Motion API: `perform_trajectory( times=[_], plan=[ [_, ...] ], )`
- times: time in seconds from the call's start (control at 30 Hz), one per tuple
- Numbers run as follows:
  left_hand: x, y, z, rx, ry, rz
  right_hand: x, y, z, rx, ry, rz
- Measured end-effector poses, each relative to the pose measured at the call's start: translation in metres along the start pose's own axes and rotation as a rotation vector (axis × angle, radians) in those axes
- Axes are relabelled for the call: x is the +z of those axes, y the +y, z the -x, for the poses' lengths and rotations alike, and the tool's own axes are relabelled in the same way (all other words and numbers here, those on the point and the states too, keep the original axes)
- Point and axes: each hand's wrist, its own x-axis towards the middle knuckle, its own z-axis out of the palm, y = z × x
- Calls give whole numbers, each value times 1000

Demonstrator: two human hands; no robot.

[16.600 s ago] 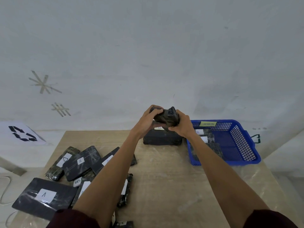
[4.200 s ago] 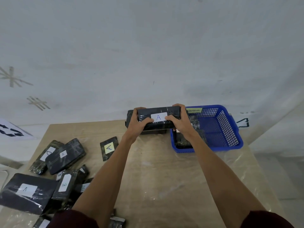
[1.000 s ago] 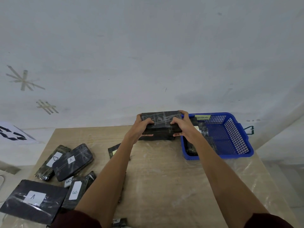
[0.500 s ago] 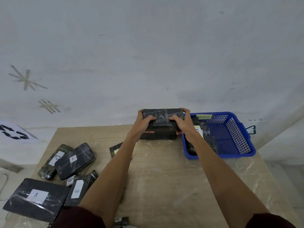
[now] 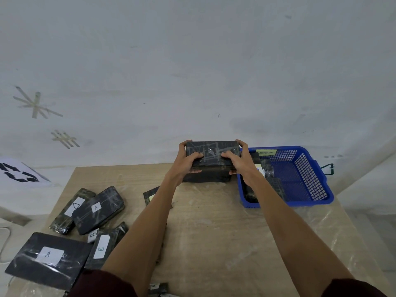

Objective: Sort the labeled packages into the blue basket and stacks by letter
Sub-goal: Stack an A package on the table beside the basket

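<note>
Single head-worn, wide-angle view. Set above the near edge of the surface (image 5: 214,232), pitched forward and down, facing the far edge and the wall (image 5: 192,61) beyond. Forearms entering from bottom of frame; left hand (image 5: 186,162) and right hand (image 5: 239,162) mid-frame, near the far edge. Wall filling the upper half.

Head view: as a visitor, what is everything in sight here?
Held package: one, black, far table edge, over the stack.
Stack: one, dark, beneath it, left of the basket.
Blue basket: one, blue, table's far right.
Basket packages: several, dark, inside the basket.
Loose packages: at least five, black, labelled A, B, D, table's left.
Table: one, light wood.
Recycling sign: one, white and black, far left.
Hands: left hand and right hand, fingers curled round the held package's ends.
</note>
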Motion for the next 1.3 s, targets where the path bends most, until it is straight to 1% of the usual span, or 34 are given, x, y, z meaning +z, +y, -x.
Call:
perform_trajectory(
  times=[0.1, 0.2, 0.3, 0.43, 0.57, 0.67, 0.7, 0.8, 0.97, 1.07, 1.1, 1.17, 1.23, 1.3],
  plan=[
    [-2, -1, 0, 55, -9, -10, -5, 0, -3, 76, -34, 32],
    [-4, 0, -1, 113, -28, -94, -8, -2, -2, 164, -55, -54],
    [-3, 2, -1, 104, -62, -115, -8, -3, -2, 197, -60, -140],
    [0, 4, 1, 27, -86, -138, -5, -5, -3, 142, -17, -138],
    [9, 3, 0, -74, 38, 18, -4, -3, -5, 35, -12, -131],
    [10, 2, -3, -152, 69, 59, -3, -3, -5, -36, -11, -112],
    [10, 1, -4, -151, 78, 65, -3, -3, -4, -49, -8, -105],
    [10, -2, -5, -87, 114, 86, -2, -6, -4, -33, -1, -90],
    [8, 3, -5, 60, 108, 0, -3, -11, 3, 138, -34, -43],
    [6, 2, -6, 111, 120, -20, -3, -10, 4, 157, -94, -114],
    [6, 2, -6, 104, 133, -12, -2, -9, 3, 136, -104, -144],
    [6, 0, -8, 32, 142, 47, 1, -10, 3, 73, -75, -163],
    [7, 2, -6, -56, 112, 117, 4, -12, 2, 23, -22, -141],
    [7, 3, -4, -125, 89, 124, 7, -12, -1, -13, 4, -120]
  ],
)
